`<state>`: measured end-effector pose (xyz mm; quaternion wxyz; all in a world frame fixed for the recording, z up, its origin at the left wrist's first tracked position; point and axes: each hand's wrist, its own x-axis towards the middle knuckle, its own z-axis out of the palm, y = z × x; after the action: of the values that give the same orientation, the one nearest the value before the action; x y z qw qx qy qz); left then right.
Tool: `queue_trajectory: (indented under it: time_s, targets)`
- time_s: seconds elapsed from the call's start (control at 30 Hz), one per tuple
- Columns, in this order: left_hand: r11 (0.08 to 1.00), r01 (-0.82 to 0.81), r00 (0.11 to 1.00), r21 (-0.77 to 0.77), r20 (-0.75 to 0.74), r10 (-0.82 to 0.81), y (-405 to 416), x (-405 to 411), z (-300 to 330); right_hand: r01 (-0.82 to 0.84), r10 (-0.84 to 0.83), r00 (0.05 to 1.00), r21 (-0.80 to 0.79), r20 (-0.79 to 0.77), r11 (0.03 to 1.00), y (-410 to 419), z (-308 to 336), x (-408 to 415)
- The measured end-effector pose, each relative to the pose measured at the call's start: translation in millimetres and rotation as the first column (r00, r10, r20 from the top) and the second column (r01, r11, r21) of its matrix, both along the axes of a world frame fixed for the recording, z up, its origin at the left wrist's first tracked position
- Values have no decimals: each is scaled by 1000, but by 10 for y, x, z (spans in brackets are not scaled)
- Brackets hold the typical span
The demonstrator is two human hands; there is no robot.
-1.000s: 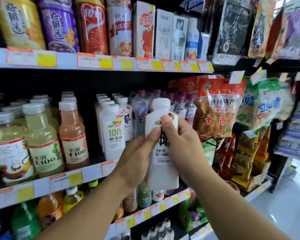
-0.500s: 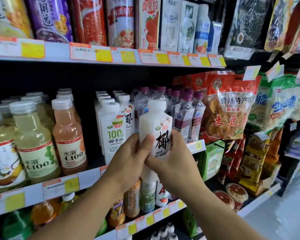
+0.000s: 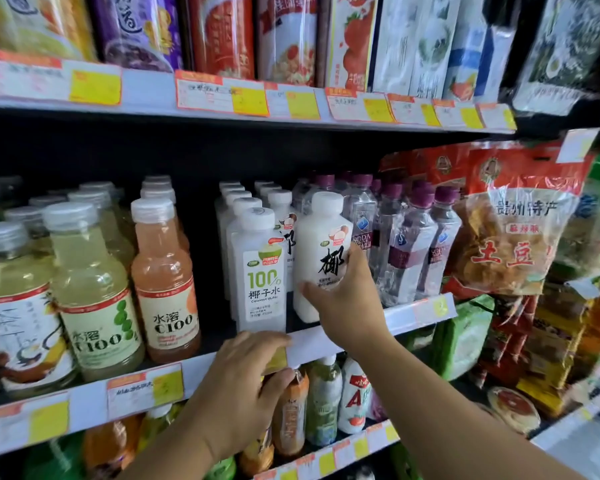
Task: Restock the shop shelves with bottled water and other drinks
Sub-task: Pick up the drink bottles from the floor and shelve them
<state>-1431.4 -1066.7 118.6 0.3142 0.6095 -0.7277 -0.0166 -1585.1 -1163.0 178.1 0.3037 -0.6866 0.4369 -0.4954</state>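
A white coconut-milk bottle [image 3: 321, 247] with a white cap stands upright on the middle shelf [image 3: 413, 311], at the front between a row of white coconut-water bottles [image 3: 258, 268] and clear soda-water bottles with purple caps [image 3: 413, 244]. My right hand [image 3: 347, 299] is wrapped around its lower right side, thumb across the front. My left hand [image 3: 243, 382] rests on the shelf's front edge rail below the coconut-water bottles, fingers curled over a yellow price tag, holding no bottle.
Pale yellow and pink C100 bottles [image 3: 163, 282] fill the shelf's left part. Red snack bags [image 3: 513, 220] hang at the right. Cans and cartons [image 3: 222, 32] line the upper shelf. Small drink bottles [image 3: 323, 400] stand on the lower shelf.
The white bottle went from both hands in front of the shelf onto the middle shelf. My left hand let go and dropped to the shelf edge; my right hand still grips it.
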Motion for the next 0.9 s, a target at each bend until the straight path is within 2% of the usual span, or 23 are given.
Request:
queue_trajectory:
  time_s: [0.2, 0.5, 0.9]
  targets:
    - [999, 37, 999, 11, -25, -37, -1, 18, 15, 19, -18, 998, 7, -53, 1000, -159, -159, 225]
    - [999, 50, 998, -13, -22, -50, 12, 34, 31, 56, -56, 973, -3, -224, 998, -233, -182, 248]
    - [998, 51, 997, -39, -56, -53, -9, 35, -5, 103, -98, 959, 4, -267, 995, -271, -198, 360]
